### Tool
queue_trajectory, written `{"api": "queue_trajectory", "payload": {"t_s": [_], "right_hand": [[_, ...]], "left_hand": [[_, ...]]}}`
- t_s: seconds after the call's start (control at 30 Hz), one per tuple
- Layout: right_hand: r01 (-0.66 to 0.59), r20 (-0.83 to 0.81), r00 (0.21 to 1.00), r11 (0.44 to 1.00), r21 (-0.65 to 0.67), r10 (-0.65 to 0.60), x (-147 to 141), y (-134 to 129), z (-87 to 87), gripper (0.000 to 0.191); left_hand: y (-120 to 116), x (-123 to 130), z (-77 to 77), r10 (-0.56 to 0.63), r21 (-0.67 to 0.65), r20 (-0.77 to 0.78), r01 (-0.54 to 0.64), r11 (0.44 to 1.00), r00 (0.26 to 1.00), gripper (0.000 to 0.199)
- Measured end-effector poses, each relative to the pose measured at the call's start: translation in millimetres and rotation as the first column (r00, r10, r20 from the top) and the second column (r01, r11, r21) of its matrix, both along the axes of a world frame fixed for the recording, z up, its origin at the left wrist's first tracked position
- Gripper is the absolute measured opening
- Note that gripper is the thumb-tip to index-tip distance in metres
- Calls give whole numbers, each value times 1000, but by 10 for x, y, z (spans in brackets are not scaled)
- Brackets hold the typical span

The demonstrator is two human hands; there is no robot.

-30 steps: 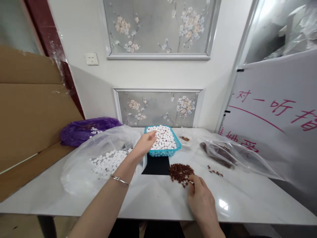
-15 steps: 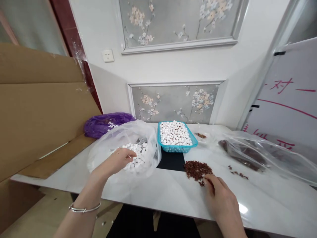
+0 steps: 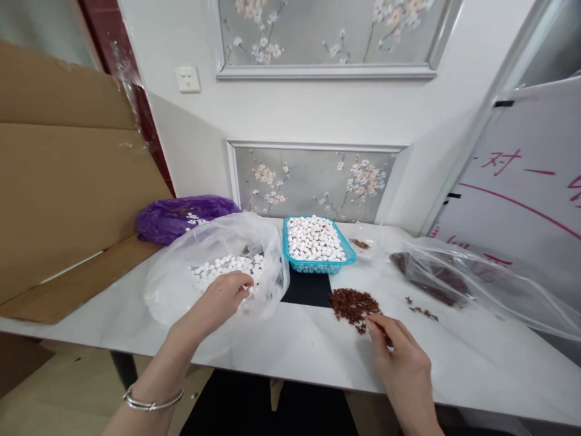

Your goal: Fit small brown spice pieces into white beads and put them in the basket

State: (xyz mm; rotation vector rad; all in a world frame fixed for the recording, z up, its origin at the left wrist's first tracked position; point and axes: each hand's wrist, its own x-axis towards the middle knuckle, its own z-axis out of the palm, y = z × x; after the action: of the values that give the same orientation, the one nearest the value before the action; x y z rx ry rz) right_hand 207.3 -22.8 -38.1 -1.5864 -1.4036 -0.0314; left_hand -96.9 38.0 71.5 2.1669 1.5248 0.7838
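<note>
My left hand (image 3: 222,300) reaches into the mouth of a translucent plastic bag (image 3: 167,297) holding many small white balls (image 3: 224,263). Its thumb and index finger are pinched together over the balls; whatever they hold is too small to tell. My right hand (image 3: 402,354) is at the near right edge of a pile of small reddish-brown, star-like pieces (image 3: 354,304), fingertips closed in a pinch. What lies between them is hidden. Between the hands and farther back, a turquoise basket (image 3: 297,265) is heaped with white balls, with brown bits showing among them.
A purple plastic bag (image 3: 149,223) with some white pieces sits at the back left beside a cardboard box (image 3: 68,175). On the right lies a clear bag (image 3: 426,275) of dark brown material. Several loose brown pieces (image 3: 424,312) lie before it. A black mat (image 3: 306,287) is under the basket.
The view has shifted slightly, so the table items appear a little farther left. Both hands stay in place, the left at the white balls and the right at the brown pile's edge.
</note>
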Motion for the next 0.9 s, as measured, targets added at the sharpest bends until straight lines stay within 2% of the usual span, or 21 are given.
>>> {"api": "queue_trajectory", "payload": {"t_s": [0.07, 0.13, 0.2, 0.27, 0.37, 0.5, 0.57, 0.67, 0.77, 0.9], "right_hand": [[-27, -32, 999, 1000, -3, 27, 3, -5, 2, 27], [-39, -102, 994, 999, -11, 38, 2, -21, -1, 26], [-46, -222, 974, 998, -35, 37, -22, -51, 16, 22], [-91, -357, 931, 995, -34, 72, -78, -96, 65, 19], [-274, -477, 847, 962, -14, 235, -210, -171, 179, 18], [-462, -630, 703, 885, -51, 330, -371, -233, 306, 18], [-520, -668, 646, 854, -32, 368, -413, -237, 331, 18], [-572, -697, 581, 820, 17, 420, -456, -222, 337, 15], [-584, -738, 530, 811, 40, 418, -517, -210, 342, 12], [-606, -742, 519, 795, 31, 424, -608, -218, 363, 16]], "left_hand": [[-51, 71, 27, -15, -33, 136, 20, 999, 991, 14], [-133, 195, 22, -69, -152, 337, 126, 980, 939, 12], [-228, 358, -32, -95, -251, 533, 265, 931, 840, 11], [-312, 530, -130, -71, -305, 670, 361, 881, 739, 12], [-378, 745, -320, 34, -364, 813, 463, 808, 581, 14], [-371, 895, -536, 263, -458, 882, 584, 670, 391, 17], [-362, 921, -596, 340, -481, 877, 600, 639, 340, 22], [-363, 930, -639, 376, -489, 872, 607, 626, 315, 21], [-376, 924, -671, 365, -476, 879, 622, 622, 308, 17], [-386, 915, -716, 329, -424, 905, 649, 632, 271, 18]]}}
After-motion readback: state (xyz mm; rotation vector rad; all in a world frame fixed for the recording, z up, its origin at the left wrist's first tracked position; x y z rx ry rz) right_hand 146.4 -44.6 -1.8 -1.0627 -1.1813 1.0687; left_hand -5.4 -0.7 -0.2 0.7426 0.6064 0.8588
